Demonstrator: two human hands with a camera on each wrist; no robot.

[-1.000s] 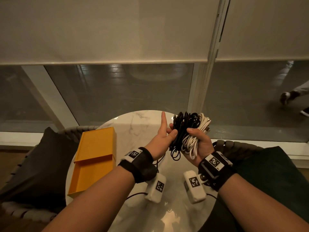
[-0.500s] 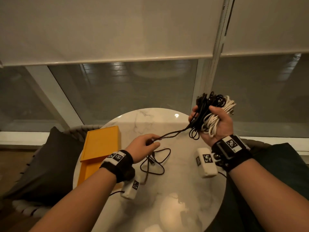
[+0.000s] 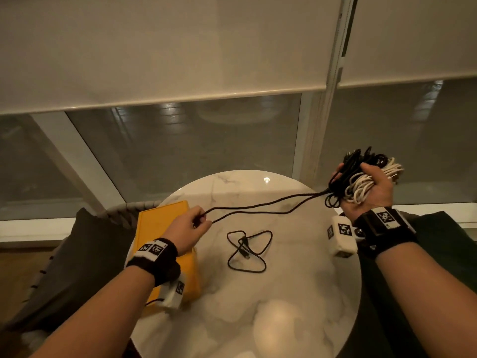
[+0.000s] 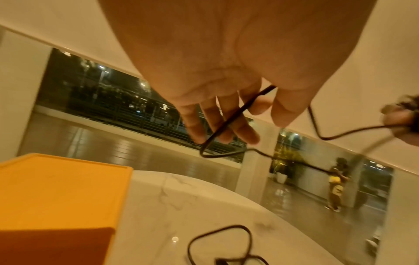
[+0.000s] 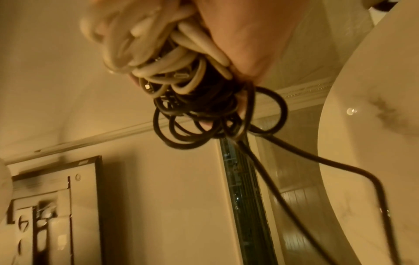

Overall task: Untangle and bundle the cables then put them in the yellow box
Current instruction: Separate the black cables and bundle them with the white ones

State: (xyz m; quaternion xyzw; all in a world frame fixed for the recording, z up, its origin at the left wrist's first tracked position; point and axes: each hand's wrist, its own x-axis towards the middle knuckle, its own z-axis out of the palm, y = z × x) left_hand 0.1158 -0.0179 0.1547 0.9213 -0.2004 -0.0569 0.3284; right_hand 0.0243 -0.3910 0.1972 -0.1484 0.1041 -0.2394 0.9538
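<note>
A person's right hand grips a tangle of black and white cables above the worktop, while the left hand pinches a black cable drawn from it, over the yellow box

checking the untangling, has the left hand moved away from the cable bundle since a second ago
Yes. The left hand has pulled a black cable strand leftward across the round marble table, now over the yellow box.

Your head camera looks down over the worktop. Your left wrist camera sits close behind the fingers, sharing it; the right looks upward, catching its edge.
</note>
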